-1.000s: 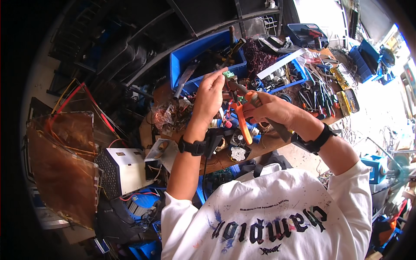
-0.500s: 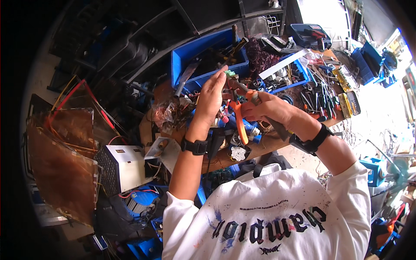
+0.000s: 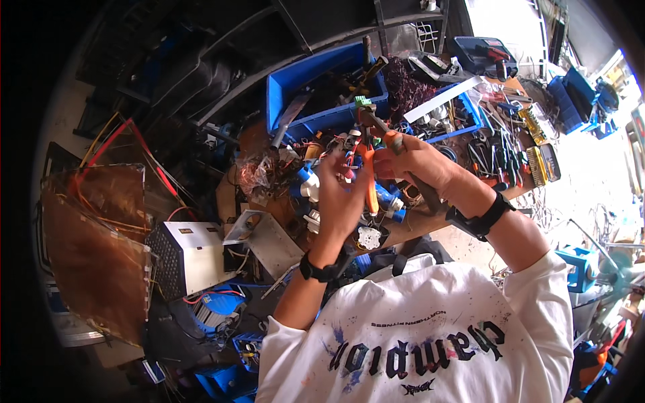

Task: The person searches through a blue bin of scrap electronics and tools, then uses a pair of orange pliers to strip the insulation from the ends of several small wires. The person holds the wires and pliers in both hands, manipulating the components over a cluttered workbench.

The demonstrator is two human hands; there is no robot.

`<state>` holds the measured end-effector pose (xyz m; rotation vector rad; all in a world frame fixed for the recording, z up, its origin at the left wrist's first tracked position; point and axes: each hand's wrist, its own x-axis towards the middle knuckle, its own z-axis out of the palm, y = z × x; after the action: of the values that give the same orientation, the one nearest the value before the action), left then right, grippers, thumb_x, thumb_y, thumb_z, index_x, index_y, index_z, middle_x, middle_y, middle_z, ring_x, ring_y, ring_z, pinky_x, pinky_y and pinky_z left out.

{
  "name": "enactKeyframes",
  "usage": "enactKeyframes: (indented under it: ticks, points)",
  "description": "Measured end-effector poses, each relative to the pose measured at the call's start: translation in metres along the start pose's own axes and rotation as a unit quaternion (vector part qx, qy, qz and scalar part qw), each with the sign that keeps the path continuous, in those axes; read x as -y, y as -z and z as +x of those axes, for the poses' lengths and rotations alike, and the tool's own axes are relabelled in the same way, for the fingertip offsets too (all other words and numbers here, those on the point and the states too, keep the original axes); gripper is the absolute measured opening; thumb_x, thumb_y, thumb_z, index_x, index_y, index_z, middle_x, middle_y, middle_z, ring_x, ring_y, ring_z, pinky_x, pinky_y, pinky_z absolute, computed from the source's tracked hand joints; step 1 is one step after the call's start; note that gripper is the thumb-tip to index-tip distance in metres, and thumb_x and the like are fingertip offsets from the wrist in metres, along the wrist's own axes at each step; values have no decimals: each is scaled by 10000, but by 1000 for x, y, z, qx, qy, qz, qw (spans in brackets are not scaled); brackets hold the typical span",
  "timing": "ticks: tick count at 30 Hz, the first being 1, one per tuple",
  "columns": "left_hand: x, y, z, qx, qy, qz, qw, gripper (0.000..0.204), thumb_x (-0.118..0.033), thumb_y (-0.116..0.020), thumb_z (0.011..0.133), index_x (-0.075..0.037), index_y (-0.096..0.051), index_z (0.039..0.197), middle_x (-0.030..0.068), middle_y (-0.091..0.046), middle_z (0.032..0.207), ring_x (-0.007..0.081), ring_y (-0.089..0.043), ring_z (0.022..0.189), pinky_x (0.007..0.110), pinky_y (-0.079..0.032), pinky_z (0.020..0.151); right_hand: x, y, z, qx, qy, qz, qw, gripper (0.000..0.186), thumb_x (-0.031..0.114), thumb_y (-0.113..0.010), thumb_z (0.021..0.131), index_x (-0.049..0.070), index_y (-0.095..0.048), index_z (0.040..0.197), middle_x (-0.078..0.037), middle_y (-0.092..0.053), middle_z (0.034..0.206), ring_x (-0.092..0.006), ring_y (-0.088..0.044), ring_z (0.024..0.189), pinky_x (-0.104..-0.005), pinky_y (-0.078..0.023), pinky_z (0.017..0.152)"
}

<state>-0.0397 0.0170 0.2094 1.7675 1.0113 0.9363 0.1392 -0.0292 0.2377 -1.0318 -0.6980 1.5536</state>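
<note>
Orange-handled pliers (image 3: 371,191) hang from my right hand (image 3: 423,168), whose fingers are wrapped around them. A long dark bar-like piece (image 3: 427,196) also passes under this hand; whether it belongs to the same tool is unclear. At the upper end of the tool sits a small green block (image 3: 363,101), which looks like a connector. My left hand (image 3: 344,198) is close beside the pliers, its thumb against the orange handle and its fingers curled. What those fingers hold, if anything, is hidden. Small red and white parts (image 3: 351,164) show between the two hands.
Beyond my hands stands a blue bin (image 3: 282,80) of tools. Right of it are a blue tray (image 3: 470,111) of parts, several hand tools (image 3: 497,151) and a cased drill (image 3: 496,57). Blue-and-white fittings (image 3: 309,183) lie near my left hand. A white metal box (image 3: 198,258) stands left.
My left hand has come down from beside the green block to the pliers' handle, its fingers now curled. The hanging orange handle has swung more upright. My right hand keeps its grip.
</note>
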Motion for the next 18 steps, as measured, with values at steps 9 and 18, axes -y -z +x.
enactKeyframes:
  ticks: [9,18]
  points:
    - [1,-14,-6,195,94,-63,974,1020,-335,-847,697,-31,-222,1445,129,-451,1255,220,-498,1113,372,-455,896,-9,2,19,8,-16,-43,999,515,27,-585,853,-13,-421,1339,-187,-584,1210,-253,-609,1102,-357,-477,994]
    - [6,-13,2,263,71,-71,959,1317,-374,-896,629,-47,31,1505,145,-323,1418,245,-398,1263,381,-410,961,-2,-10,13,-50,26,-9,998,297,-7,-555,794,31,-547,1088,-1,-573,849,-75,-518,715,-225,-442,670]
